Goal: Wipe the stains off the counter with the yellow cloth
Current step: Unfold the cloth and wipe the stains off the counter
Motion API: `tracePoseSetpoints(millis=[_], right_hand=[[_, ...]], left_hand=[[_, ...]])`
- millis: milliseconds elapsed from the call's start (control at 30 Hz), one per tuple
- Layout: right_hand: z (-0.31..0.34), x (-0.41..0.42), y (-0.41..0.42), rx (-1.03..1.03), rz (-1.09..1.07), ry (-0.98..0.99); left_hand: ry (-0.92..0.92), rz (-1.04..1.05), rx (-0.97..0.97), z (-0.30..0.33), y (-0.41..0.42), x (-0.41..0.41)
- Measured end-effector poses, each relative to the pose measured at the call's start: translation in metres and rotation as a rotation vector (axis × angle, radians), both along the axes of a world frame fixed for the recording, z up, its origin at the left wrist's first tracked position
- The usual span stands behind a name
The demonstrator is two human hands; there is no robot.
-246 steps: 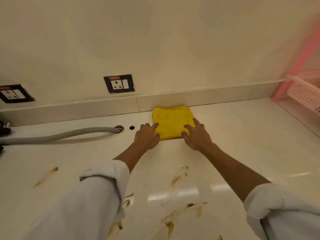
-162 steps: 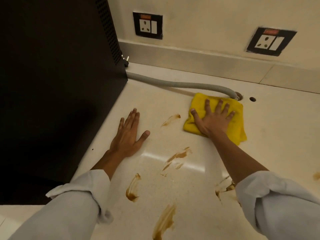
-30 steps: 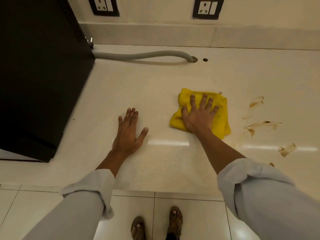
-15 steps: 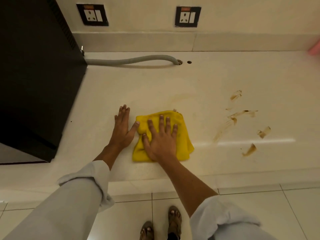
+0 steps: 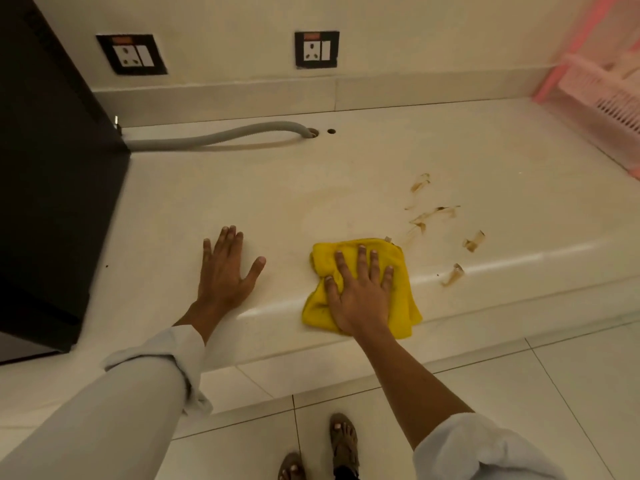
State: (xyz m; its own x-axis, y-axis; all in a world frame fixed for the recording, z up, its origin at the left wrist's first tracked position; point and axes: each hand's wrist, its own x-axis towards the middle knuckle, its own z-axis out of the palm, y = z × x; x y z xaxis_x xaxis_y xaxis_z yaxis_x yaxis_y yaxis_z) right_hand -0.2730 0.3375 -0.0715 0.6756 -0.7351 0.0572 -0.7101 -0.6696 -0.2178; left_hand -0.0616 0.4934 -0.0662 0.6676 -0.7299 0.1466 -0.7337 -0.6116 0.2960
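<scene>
Warm, dim light shines a white streak on the counter [image 5: 502,261] front edge, and the corners look bent and blurry.

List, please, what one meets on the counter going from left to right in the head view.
Black appliance → left hand → yellow cloth under the right hand → brown stains → pink basket.

One yellow cloth [image 5: 363,289], two wall sockets [image 5: 131,55] [image 5: 317,50], one grey hose [image 5: 214,136], one pink basket [image 5: 602,88], two hands [image 5: 225,271] [image 5: 360,289].
</scene>
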Motion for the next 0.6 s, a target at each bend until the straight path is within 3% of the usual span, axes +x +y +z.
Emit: tracePoseSetpoints(millis=[67, 167, 400, 600], right_hand=[[0.000, -0.011, -0.016, -0.001, -0.046, 0.004], [0.001, -0.021, -0.038, 0.003, -0.095, 0.013], [0.004, -0.021, -0.091, 0.036, -0.166, 0.008], [-0.001, -0.017, -0.161, 0.036, -0.215, 0.018]], left_hand=[[-0.123, -0.046, -0.028, 0.002, -0.001, -0.007], [-0.163, -0.086, -0.079, 0.007, -0.014, -0.019], [0.039, -0.115, -0.100, 0.021, -0.100, -0.040], [0.097, -0.065, -0.032, 0.007, -0.165, -0.035]])
